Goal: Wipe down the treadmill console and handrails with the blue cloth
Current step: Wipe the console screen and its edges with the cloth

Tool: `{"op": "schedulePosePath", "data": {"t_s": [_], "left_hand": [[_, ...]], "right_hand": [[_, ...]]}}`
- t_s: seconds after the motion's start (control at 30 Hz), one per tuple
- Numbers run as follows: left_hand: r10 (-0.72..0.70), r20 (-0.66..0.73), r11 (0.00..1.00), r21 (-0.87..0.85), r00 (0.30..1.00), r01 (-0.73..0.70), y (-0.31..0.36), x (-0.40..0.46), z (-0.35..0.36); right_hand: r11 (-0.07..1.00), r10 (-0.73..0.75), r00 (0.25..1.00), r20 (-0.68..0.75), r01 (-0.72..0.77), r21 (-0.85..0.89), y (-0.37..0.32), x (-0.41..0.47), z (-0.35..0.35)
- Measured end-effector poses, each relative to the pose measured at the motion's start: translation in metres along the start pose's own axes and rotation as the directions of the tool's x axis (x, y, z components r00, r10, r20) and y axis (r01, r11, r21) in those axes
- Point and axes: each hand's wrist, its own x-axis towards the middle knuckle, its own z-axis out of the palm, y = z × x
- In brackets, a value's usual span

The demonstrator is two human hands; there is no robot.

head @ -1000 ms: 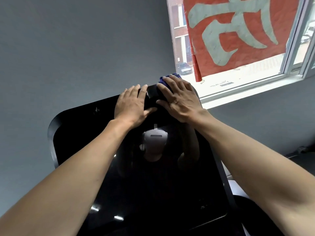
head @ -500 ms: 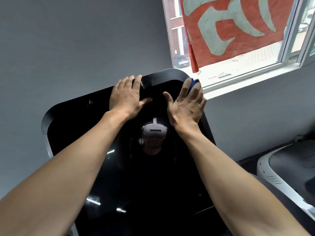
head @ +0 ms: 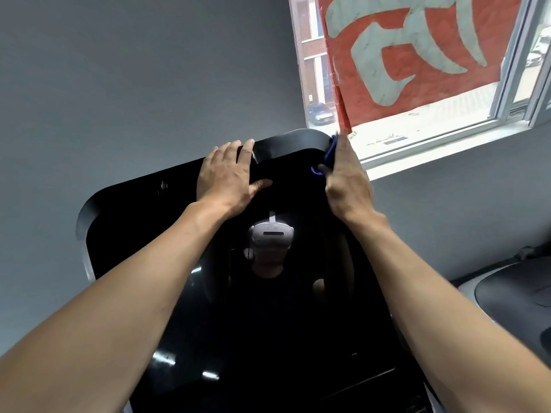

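Head view: the left hand point(head: 228, 177) lies flat, fingers straight, on the treadmill console point(head: 134, 222) top edge. The right hand point(head: 347, 180) presses the blue cloth point(head: 329, 156) against the console's top right corner, grip wrapped round the cloth.

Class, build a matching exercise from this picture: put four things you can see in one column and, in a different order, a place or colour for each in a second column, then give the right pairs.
1. blue cloth
2. left hand
3. window poster
4. treadmill console

A. glossy black
B. red with pale lettering
C. flat on the console's top edge
D. under the right hand at the console's upper right corner

Pairs: 1-D, 2-C, 3-B, 4-A
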Motion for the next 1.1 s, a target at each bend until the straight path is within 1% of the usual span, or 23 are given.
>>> {"op": "schedulePosePath", "data": {"t_s": [0.07, 0.13, 0.2, 0.3, 0.43, 0.53, 0.57, 0.63, 0.7, 0.77, 0.83, 0.9, 1.0, 1.1], "left_hand": [[0.0, 0.002, 1.0, 0.009, 1.0, 0.0, 0.0, 0.0, 0.001], [0.002, -0.005, 1.0, 0.009, 1.0, -0.002, 0.0, -0.001, 0.0], [0.004, -0.006, 1.0, 0.003, 1.0, -0.004, -0.001, -0.001, -0.001], [0.01, 0.007, 1.0, -0.009, 1.0, -0.01, 0.0, -0.004, -0.003], [0.018, 0.029, 1.0, -0.011, 0.999, -0.018, 0.001, -0.003, -0.005], [0.026, 0.014, 0.999, 0.041, 1.0, -0.027, 0.008, -0.006, -0.008], [0.057, -0.016, 0.997, 0.059, 0.998, -0.056, 0.015, -0.009, -0.009], [0.164, -0.058, 0.984, 0.076, 0.985, -0.16, 0.034, -0.018, -0.011], [0.239, -0.028, 0.968, 0.089, 0.971, -0.236, 0.054, -0.024, -0.007], [0.239, -0.005, 0.964, 0.122, 0.971, -0.237, 0.067, -0.027, 0.001], [0.225, -0.04, 0.963, 0.161, 0.973, -0.216, 0.07, -0.028, 0.01], [0.237, -0.093, 0.957, 0.192, 0.967, -0.217, 0.065, -0.029, 0.02], [0.284, -0.156, 0.947, 0.2, 0.946, -0.251, 0.063, -0.028, 0.031], [0.291, -0.206, 0.952, 0.161, 0.934, -0.261, 0.064, -0.027, 0.038]], "right_hand": [[0.991, -0.05, 0.995, 0.083, 0.06, -0.12, 0.001, 0.02, -0.002], [0.99, -0.074, 0.989, 0.124, 0.088, -0.112, 0.005, 0.024, -0.002], [0.992, -0.051, 0.995, 0.081, 0.06, -0.108, 0.004, 0.02, 0.003], [0.988, 0.074, 0.997, -0.001, -0.074, -0.134, 0.001, -0.003, 0.01], [0.974, 0.183, 0.979, -0.091, -0.194, -0.12, 0.011, -0.068, 0.008], [0.961, 0.229, 0.966, -0.124, -0.245, -0.131, 0.023, -0.115, 0.005], [0.959, 0.237, 0.965, -0.111, -0.251, -0.132, 0.026, -0.122, 0.004], [0.958, 0.249, 0.966, -0.067, -0.256, -0.129, 0.028, -0.119, -0.001], [0.962, 0.236, 0.972, -0.026, -0.237, -0.134, 0.022, -0.095, -0.002], [0.972, 0.215, 0.976, 0.035, -0.21, -0.108, 0.014, -0.06, -0.004], [0.976, 0.202, 0.976, 0.082, -0.193, -0.102, 0.01, -0.034, -0.006], [0.982, 0.172, 0.981, 0.095, -0.162, -0.099, 0.011, -0.029, -0.006], [0.986, 0.159, 0.983, 0.091, -0.162, 0.028, 0.02, -0.052, -0.007], [0.977, 0.212, 0.975, 0.066, -0.214, 0.02, 0.038, -0.102, -0.006]]}}
